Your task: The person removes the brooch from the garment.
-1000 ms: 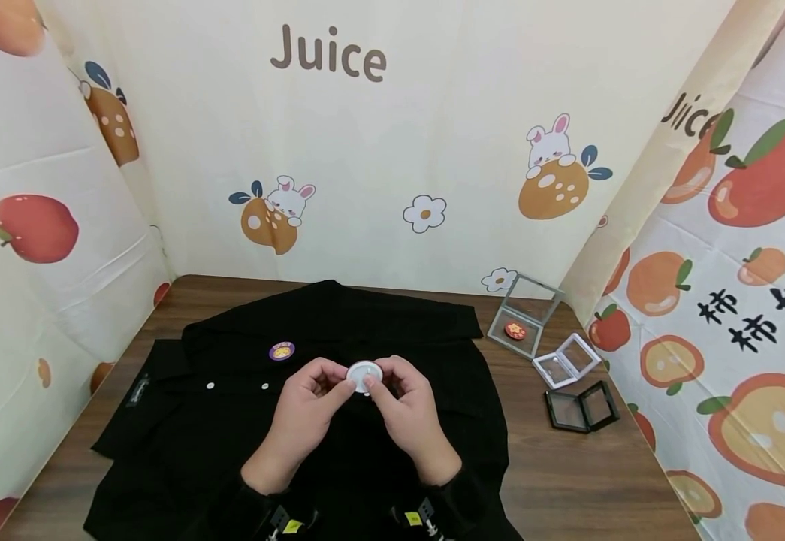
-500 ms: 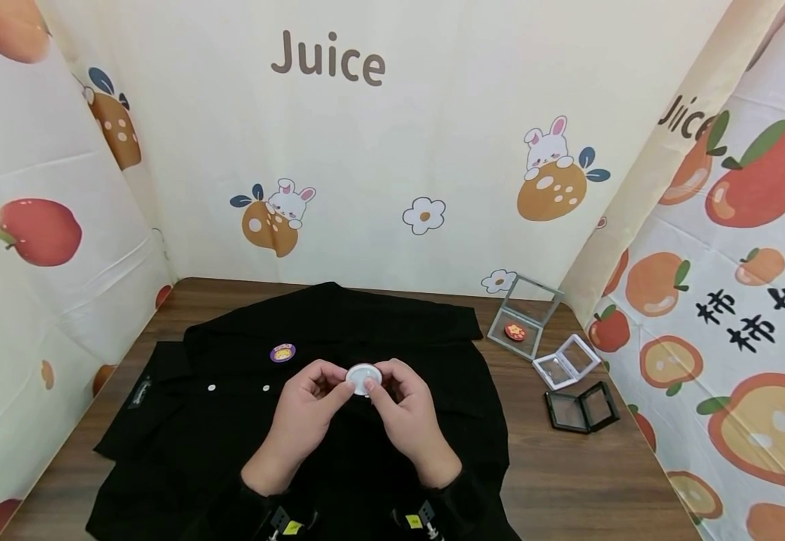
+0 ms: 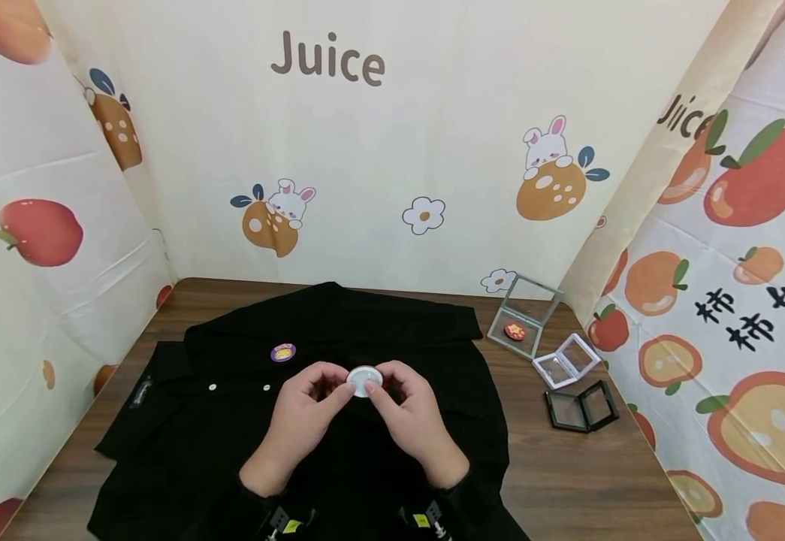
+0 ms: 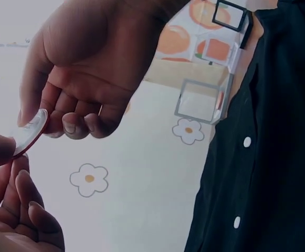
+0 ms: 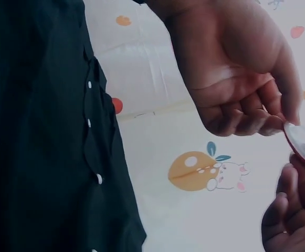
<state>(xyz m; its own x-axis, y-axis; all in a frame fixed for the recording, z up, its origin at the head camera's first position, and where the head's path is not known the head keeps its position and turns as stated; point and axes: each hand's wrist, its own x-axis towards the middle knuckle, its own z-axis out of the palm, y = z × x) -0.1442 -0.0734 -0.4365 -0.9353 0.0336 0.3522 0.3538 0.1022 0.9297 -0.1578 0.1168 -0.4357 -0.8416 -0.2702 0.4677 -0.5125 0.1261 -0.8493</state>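
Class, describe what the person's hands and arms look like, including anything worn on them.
The left hand and right hand show no gloves or rings. Black sleeves cover the forearms. Near each cuff sits a small dark device with a yellow label, its print too small to read.

The shirt (image 3: 209,443) is matt black cloth, and its buttons (image 4: 247,142) look like smooth plastic. The held badge (image 3: 364,376) has a shiny, pale back, metal or plastic. The grey case (image 3: 535,345), white case (image 3: 563,366) and black case (image 3: 588,421) look like plastic, partly clear. The table (image 3: 568,481) shows smooth wood grain; the curtain (image 3: 365,143) is matt, lightly creased cloth.
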